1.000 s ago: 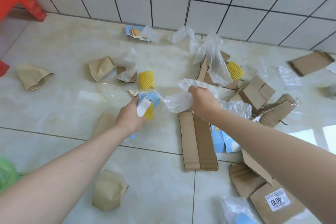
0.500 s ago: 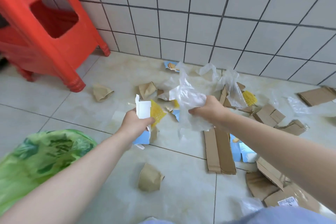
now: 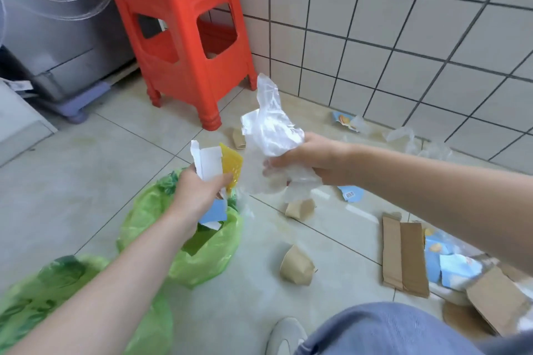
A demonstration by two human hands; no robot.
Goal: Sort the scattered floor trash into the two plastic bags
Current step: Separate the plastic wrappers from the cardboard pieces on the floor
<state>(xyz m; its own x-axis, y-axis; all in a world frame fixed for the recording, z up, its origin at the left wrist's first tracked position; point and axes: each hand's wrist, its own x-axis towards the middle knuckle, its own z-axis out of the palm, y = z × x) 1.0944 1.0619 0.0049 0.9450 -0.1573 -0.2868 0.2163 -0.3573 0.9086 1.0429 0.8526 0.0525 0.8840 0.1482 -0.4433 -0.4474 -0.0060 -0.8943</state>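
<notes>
My left hand (image 3: 199,193) grips a bundle of blue-and-white paper packaging (image 3: 208,166) and a yellow foam net (image 3: 230,167), held just above the mouth of a green plastic bag (image 3: 202,253). A second green bag (image 3: 43,291) lies at the lower left under my forearm. My right hand (image 3: 314,160) is closed on a wad of clear plastic film (image 3: 269,130), held up beside the left hand. Crushed brown paper cups (image 3: 297,266) and flattened cardboard (image 3: 403,256) lie scattered on the tile floor to the right.
A red plastic stool (image 3: 184,37) stands against the tiled wall, with a grey washing machine (image 3: 52,23) to its left. Blue wrappers (image 3: 450,262), clear film (image 3: 403,135) and more cardboard (image 3: 496,302) litter the right side. My knee and shoe (image 3: 285,334) are at the bottom.
Both hands have lifted their trash off the floor and swung left. The view turned left with them, bringing the two green bags, the stool and the washing machine into sight.
</notes>
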